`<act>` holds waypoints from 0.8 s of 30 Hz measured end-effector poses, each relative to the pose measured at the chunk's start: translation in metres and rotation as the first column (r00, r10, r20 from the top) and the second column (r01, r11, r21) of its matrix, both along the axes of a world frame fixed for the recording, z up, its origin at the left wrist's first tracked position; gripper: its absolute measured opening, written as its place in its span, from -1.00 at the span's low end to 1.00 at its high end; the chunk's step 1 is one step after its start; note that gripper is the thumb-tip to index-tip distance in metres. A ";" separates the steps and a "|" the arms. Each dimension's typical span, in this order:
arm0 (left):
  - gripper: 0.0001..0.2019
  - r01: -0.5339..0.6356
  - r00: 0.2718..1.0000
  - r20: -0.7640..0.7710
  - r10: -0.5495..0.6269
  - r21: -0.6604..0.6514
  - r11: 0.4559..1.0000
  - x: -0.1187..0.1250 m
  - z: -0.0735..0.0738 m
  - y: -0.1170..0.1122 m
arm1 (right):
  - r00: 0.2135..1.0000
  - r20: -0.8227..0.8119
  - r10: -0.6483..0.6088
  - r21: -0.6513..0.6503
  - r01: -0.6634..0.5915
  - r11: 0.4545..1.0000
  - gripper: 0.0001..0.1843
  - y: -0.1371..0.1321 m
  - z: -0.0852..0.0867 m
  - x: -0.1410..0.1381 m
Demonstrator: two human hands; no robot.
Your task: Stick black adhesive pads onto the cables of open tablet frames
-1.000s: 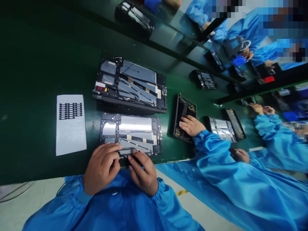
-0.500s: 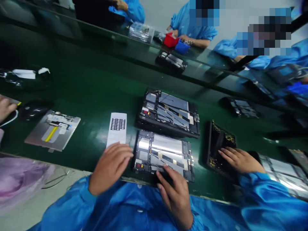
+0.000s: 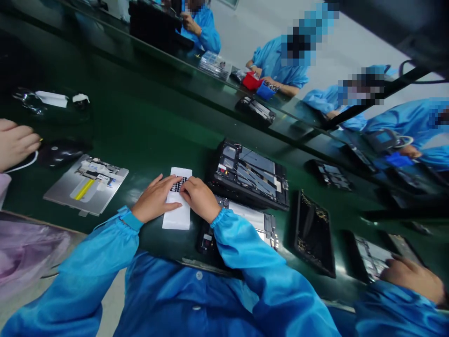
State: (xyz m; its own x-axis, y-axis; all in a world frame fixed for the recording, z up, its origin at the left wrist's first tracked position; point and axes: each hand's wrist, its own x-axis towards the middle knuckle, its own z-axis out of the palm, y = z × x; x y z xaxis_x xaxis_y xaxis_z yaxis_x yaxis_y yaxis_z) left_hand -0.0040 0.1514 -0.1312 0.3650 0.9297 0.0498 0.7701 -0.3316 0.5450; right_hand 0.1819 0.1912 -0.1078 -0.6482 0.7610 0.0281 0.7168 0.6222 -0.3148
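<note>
A white sticker sheet (image 3: 178,213) with rows of small black pads lies on the green belt in front of me. My left hand (image 3: 156,199) rests on its left edge, fingers spread and pressing it down. My right hand (image 3: 199,196) reaches across from the right and pinches at the black pads near the sheet's top. Just right of the sheet lies an opened tablet chassis (image 3: 259,224), partly hidden under my right sleeve. A second opened tablet (image 3: 250,173) sits behind it.
A black tray (image 3: 310,231) stands right of the tablets, and a co-worker's hand (image 3: 414,276) is at another tablet far right. A grey metal plate (image 3: 86,185) and a person's hand (image 3: 16,142) are at left. Several workers in blue sit across the belt.
My right hand left the near tablet's edge and crossed left onto the sticker sheet. My left hand slid onto the sheet too. The view swung left and up.
</note>
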 end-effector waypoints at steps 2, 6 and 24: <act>-0.29 0.003 1.000 -0.004 -0.003 0.004 1.000 -0.001 0.000 0.001 | 1.000 0.020 -0.002 -0.001 0.002 1.000 -0.89 0.002 -0.004 -0.007; -0.28 0.014 1.000 -0.007 -0.014 0.019 1.000 -0.002 -0.004 0.005 | 0.999 0.043 0.002 -0.007 -0.002 1.000 -0.82 0.001 0.006 -0.012; -0.85 0.205 0.941 0.167 -0.295 0.413 0.887 0.146 0.041 -0.083 | 0.874 -0.265 -0.408 0.037 0.432 0.901 -0.87 -0.193 0.013 0.239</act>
